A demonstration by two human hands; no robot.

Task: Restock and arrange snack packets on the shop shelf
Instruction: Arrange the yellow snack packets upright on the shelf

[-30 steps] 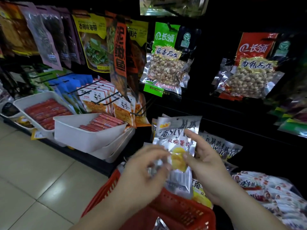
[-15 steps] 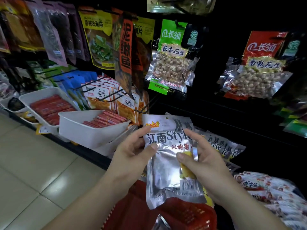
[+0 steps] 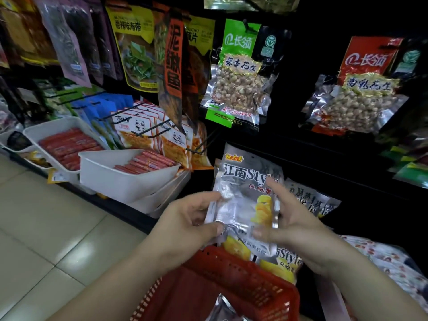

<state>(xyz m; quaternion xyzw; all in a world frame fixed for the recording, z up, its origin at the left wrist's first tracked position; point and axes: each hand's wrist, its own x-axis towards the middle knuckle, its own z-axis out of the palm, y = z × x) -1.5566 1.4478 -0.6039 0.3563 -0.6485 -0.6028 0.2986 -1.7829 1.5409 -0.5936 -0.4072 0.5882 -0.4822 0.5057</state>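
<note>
A silver snack packet [image 3: 243,195] with black "Style" lettering and a yellow chip picture stands upright between my hands, in front of the dark shelf. My left hand [image 3: 185,218] pinches its left edge between thumb and fingers. My right hand [image 3: 291,221] grips its right side, thumb across the front. A second packet of the same kind [image 3: 284,262] hangs just below, partly hidden by my right hand. More of these packets [image 3: 310,200] hang on the shelf behind. A red basket [image 3: 231,281] sits under my hands with a silver packet [image 3: 222,309] in it.
White trays [image 3: 120,179] of red sausage sticks stand at the left on a low shelf. Panda packets [image 3: 136,130] hang on black hooks above them. Peanut bags [image 3: 238,82] hang higher up. Pale floor tiles [image 3: 46,228] lie at the left.
I have raised the silver packet from the basket and turned its printed front toward me. My left hand slid to the packet's left edge, and the view came closer to the shelf.
</note>
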